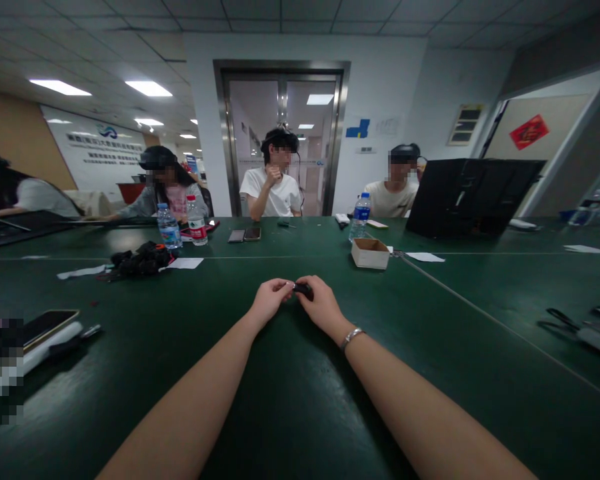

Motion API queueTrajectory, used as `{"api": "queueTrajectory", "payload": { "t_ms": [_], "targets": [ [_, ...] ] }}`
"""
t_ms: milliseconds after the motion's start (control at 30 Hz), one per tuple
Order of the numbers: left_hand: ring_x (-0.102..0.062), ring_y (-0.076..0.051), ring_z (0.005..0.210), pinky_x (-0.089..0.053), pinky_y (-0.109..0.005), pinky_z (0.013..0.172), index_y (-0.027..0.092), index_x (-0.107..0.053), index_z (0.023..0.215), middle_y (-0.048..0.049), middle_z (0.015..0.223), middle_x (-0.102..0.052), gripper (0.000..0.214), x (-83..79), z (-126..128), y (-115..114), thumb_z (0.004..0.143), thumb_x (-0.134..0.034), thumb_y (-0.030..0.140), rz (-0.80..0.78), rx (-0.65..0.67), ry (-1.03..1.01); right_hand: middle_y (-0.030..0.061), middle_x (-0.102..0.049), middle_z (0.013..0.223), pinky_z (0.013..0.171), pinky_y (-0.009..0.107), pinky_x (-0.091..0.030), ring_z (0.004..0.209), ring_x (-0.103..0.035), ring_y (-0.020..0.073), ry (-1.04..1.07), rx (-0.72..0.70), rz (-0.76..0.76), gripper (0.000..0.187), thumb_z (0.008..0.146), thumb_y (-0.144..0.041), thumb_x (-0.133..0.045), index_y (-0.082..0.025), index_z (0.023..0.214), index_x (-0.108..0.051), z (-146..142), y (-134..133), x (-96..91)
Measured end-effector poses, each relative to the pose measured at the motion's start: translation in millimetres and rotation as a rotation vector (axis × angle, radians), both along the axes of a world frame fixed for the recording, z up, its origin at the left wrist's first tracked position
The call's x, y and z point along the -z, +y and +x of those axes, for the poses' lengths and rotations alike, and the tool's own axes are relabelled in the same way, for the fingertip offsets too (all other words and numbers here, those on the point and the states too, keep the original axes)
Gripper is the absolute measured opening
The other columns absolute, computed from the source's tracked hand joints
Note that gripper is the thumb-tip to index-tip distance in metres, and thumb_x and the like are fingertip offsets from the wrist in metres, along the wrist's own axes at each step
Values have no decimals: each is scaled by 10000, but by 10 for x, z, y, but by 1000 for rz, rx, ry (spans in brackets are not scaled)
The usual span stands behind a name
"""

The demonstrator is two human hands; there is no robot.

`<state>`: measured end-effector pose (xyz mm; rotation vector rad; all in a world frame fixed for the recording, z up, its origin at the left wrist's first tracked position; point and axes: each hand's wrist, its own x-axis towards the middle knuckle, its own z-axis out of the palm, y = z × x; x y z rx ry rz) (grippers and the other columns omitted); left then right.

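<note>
My left hand point(271, 299) and my right hand point(323, 305) meet over the green table point(300, 387). Between them is a small, dark, rounded object point(304, 289) with a shiny tip at its left end; its exact kind is too small to tell. My right hand is closed around its black body, partly hiding it. The fingertips of my left hand pinch together at the shiny tip. A silver bracelet point(351, 339) circles my right wrist. Beyond my right hand stands an open cardboard box point(370, 257).
Water bottles point(169, 230) and a black bundle point(143, 260) lie ahead to the left. Another bottle point(361, 217) and a large black case point(470, 199) stand ahead to the right. A phone point(50, 328) rests at the near left. Several people sit across the table.
</note>
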<state>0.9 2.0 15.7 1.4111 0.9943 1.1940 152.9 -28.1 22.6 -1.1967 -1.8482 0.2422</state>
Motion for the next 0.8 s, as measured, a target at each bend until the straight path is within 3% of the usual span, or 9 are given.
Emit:
{"api": "queueTrajectory", "payload": {
  "t_ms": [267, 533, 800],
  "targets": [
    [-495, -101, 551, -393, -238, 557, 141, -611, 642, 1, 584, -565, 388, -4, 11, -2, 651, -672, 524, 12, -46, 51, 38, -579, 919, 774, 313, -450, 837, -544, 155, 4, -27, 17, 197, 760, -123, -546, -199, 935, -592, 13, 14, 22],
    [-568, -128, 685, -444, -256, 667, 152, -679, 869, -36, 756, -648, 311, -26, 5, -46, 655, -701, 376, 87, 1, -8, 39, -621, 916, 759, 311, -463, 791, -576, 149, 49, -33, -31, 189, 776, -181, -556, -201, 960, -595, 26, 54, 54],
    [-604, -171, 866, -452, -280, 771, 164, -667, 943, -74, 973, -669, 291, -59, -19, -80, 671, -671, 268, 82, 41, -32, 17, -624, 877, 632, 290, -481, 649, -584, 133, 159, -22, -136, 239, 795, -274, -551, -233, 1027, -514, 1, 35, 64]
  ]
}}
